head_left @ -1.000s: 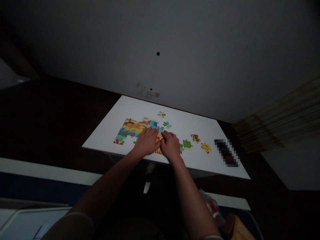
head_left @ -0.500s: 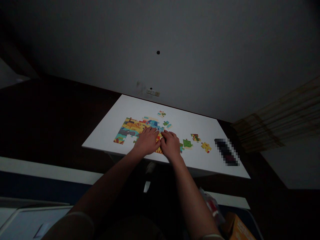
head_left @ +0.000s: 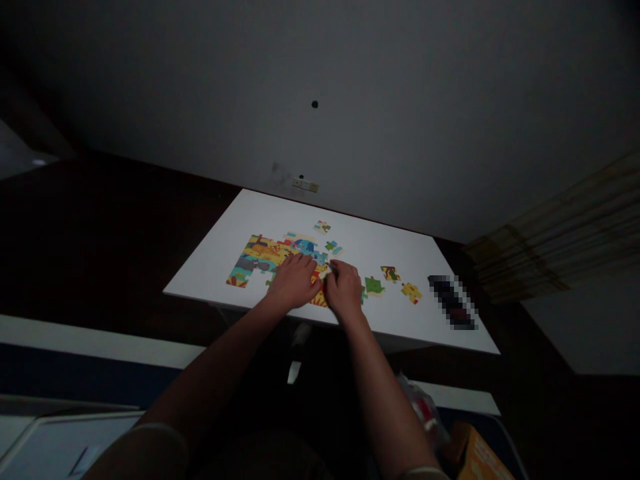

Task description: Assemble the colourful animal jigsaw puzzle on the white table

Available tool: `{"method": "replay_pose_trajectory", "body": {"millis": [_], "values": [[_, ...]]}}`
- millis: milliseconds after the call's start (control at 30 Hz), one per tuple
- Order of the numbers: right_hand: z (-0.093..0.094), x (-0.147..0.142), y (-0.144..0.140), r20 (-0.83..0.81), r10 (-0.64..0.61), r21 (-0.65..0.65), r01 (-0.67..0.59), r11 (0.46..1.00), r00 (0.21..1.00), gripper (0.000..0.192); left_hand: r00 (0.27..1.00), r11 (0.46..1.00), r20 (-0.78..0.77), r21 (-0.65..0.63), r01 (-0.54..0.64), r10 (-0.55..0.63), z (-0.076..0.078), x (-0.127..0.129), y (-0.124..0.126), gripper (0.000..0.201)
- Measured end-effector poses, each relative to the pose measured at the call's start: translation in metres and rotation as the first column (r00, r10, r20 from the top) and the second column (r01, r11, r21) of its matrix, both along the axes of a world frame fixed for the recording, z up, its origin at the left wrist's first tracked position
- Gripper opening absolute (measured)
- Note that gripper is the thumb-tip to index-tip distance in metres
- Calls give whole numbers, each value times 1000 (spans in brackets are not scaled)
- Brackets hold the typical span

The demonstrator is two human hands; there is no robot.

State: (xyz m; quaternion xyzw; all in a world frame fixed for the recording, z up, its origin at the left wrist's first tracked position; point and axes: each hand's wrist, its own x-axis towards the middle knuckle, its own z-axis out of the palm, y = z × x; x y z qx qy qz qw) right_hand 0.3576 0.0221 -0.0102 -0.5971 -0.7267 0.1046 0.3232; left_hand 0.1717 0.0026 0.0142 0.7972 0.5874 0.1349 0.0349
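Observation:
A partly joined jigsaw puzzle (head_left: 265, 250) with colourful animal pictures lies on the white table (head_left: 210, 257). My left hand (head_left: 295, 280) rests flat on its middle, palm down, fingers stretched out, covering part of the picture. Close beside it, my right hand (head_left: 344, 283) is curled at the puzzle's right part, thumb and forefinger pinched at a puzzle piece (head_left: 326, 273) that is mostly hidden. A blue animal (head_left: 303, 245) shows in the joined part just beyond my fingers. To the right of my right hand lies a green puzzle piece (head_left: 373, 286).
Loose pieces lie around: one at the back (head_left: 323, 227), a blue-green one (head_left: 334, 248), a red-green one (head_left: 391, 273) and a yellow one (head_left: 412, 292). A blurred dark object (head_left: 453, 302) lies at the table's right end. An orange box (head_left: 483, 457) stands at lower right.
My right hand has shifted slightly right, away from my left fingers, and its thumb and forefinger have changed position at the piece. My left hand stays in place.

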Motion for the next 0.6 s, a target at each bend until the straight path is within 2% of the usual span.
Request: {"method": "replay_pose_trajectory", "body": {"millis": [100,367,500,600], "values": [[2,-1,-1,43,56,-7,-55,998,998,45,1000,1000,-5,-7,-4,4,1,1,-2,49],[5,-3,-1,88,81,-19,-80,997,993,40,1000,1000,-13,-18,1,-1,4,2,-3,50],[4,-3,-1,92,76,-17,-75,997,993,41,1000,999,-11,-37,0,0,-1,1,-1,59],[3,-3,-1,87,87,-19,-86,996,992,42,1000,993,-11,-113,25,-26,-7,0,3,70]]}}
